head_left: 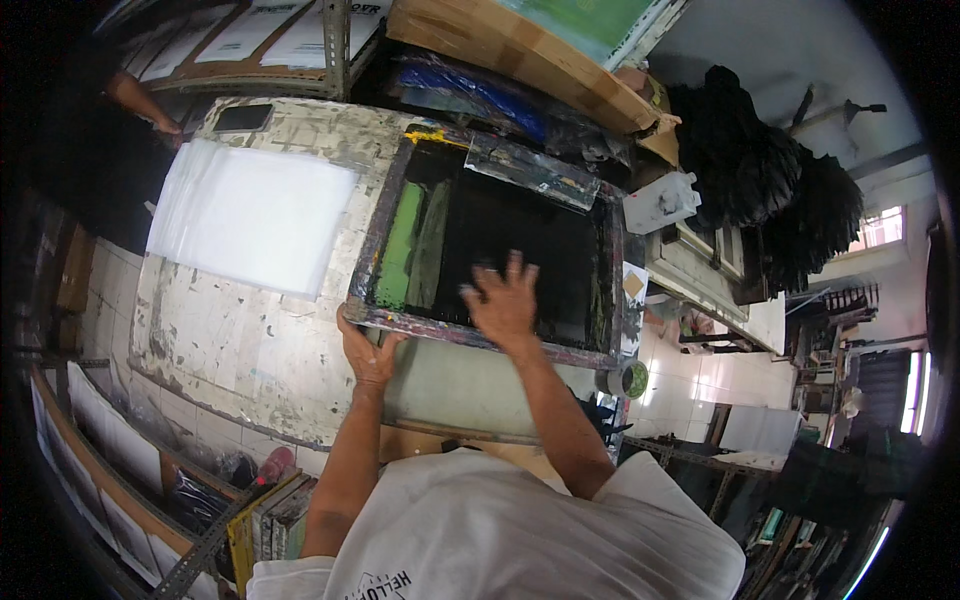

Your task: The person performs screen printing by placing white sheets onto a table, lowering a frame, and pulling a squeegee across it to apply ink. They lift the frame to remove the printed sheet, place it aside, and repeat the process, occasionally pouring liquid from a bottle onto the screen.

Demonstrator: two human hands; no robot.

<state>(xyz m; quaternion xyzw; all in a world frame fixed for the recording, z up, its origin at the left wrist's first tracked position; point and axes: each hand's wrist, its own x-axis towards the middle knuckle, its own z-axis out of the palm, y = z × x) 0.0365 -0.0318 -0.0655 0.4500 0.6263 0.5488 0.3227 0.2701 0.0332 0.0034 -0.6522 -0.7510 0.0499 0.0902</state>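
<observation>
A screen printing frame [487, 342] with paint-stained edges lies on the worn work table [230, 330]. Its inner area is mostly black, with a green band [400, 245] along the left side. My left hand [368, 355] grips the near left corner of this frame, thumb stretched to the right. Over the black area my right hand [505, 305] is spread flat with fingers apart, holding nothing; whether it touches the surface I cannot tell. A glossy dark strip [530, 170] lies along the frame's far edge.
White sheets [255, 215] lie left of the frame. Beyond them another person's hand [170, 128] reaches in beside a small dark rectangular object [243, 118]. A white plastic container [662, 203] stands by the far right corner, an open can [630, 379] by the near right. Cardboard [520, 60] borders the back.
</observation>
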